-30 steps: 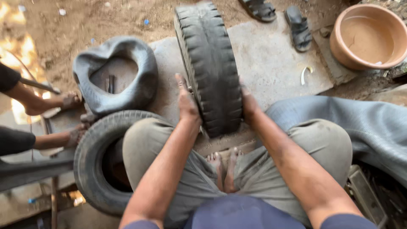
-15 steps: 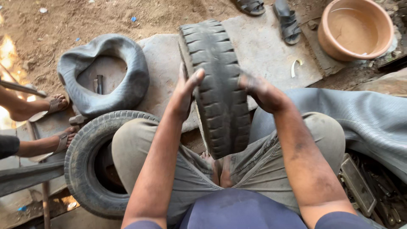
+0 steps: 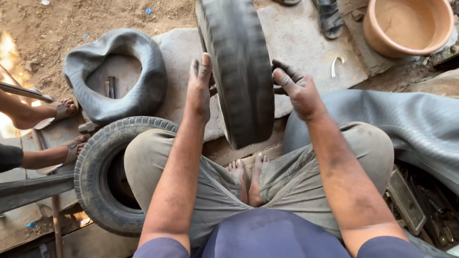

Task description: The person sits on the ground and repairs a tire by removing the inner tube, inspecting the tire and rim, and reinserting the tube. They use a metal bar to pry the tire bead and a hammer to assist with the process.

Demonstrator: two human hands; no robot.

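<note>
A black treaded tyre (image 3: 241, 71) stands upright between my knees on a stone slab (image 3: 306, 43), its tread blurred. My left hand (image 3: 199, 86) lies flat against its left sidewall, fingers straight. My right hand (image 3: 296, 88) presses on the right sidewall with fingers spread. Both hands are dirty. My bare feet (image 3: 248, 177) meet just under the tyre's near edge.
A limp black inner tube (image 3: 117, 71) lies on the slab at the left. Under my left knee rests a second tyre (image 3: 95, 177). Another person's sandalled feet (image 3: 62, 112) are at the far left. A clay-coloured basin (image 3: 406, 26) sits top right, grey rubber sheeting (image 3: 406, 124) at the right.
The tyre has turned and come nearer to me, and the view has closed in. Both hands have shifted along its sidewalls.
</note>
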